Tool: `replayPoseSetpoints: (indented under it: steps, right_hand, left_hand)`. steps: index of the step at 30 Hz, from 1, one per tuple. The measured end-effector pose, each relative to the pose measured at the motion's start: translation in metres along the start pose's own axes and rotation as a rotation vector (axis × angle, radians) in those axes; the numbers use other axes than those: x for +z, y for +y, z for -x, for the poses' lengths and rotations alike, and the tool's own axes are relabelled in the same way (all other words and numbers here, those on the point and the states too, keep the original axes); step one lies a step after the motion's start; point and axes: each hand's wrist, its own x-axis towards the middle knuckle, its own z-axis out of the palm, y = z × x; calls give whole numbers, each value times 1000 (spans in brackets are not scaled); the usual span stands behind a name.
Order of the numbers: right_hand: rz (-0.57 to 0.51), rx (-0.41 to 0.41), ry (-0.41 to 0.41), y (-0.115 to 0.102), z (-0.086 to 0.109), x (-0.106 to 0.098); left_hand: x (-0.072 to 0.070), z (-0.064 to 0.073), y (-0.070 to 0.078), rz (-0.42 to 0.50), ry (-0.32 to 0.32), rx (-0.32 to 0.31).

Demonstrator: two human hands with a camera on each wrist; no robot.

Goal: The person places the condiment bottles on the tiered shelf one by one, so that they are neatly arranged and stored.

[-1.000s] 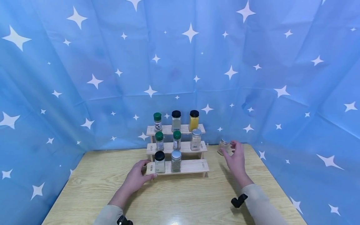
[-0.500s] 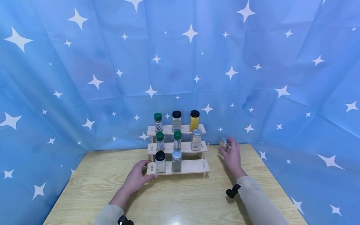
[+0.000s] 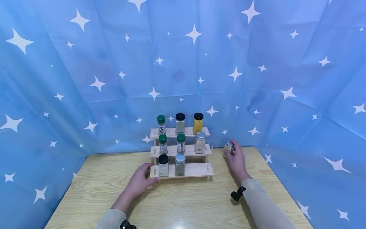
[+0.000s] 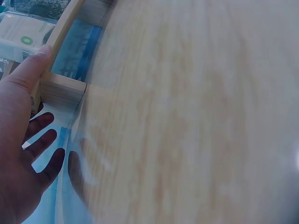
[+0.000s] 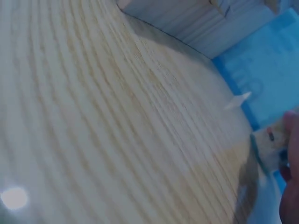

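My left hand (image 3: 140, 180) grips the left end of the bottom tier of a three-tier wooden spice rack (image 3: 197, 169). In the left wrist view its thumb (image 4: 32, 67) presses on the board's edge, with the other fingers loosely bent below. Right of the rack, near the table's back edge, my right hand (image 3: 238, 161) holds a small clear spice jar (image 3: 228, 147) with a silver lid between thumb and fingers. The right wrist view shows only the jar's lower part (image 5: 271, 144) and a bit of the hand at the right edge.
The bottom tier bears a black-lidded jar (image 3: 163, 166) and a silver-lidded jar (image 3: 180, 165). On the middle tier stand two green-capped jars and a silver-lidded one (image 3: 200, 143). A green-capped jar and two black-lidded ones, one yellow (image 3: 198, 124), fill the top. A blue starry curtain (image 3: 177, 76) hangs behind.
My right hand has moved slightly left and its fingers have closed in around the small jar. The left hand keeps its place on the rack.
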Motion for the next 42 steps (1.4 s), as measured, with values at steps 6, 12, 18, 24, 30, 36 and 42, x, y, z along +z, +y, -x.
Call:
replayPoseSetpoints:
  steps: [6,12,18,24,30,36,42]
  right_hand:
    - [-51,-9,-45,-3,9,-8]
    - [-86,-45,-85,-20,17,-19]
    - [-101,-99,-81,-42,29,-31]
    - [-139,-158,-65,-68,42,-39]
    - [-180,-212,-38,-87,52,-40]
    - [-237,-272,-68,-101,57,-35]
    - [-268,-282,-119,-115,59,-28]
  left_hand:
    - [1,0,2,-1,-1,-3]
    - [0,0,1,-9,-1,-8]
    - [0,-1,1,-6,-1,-8]
    - [1,-1,0,-6,1,-3]
    - [1,-1,-1,-2,4,-2]
    - [2,0,-1,0,1,-12]
    - [2,0,1,17,-1,-18]
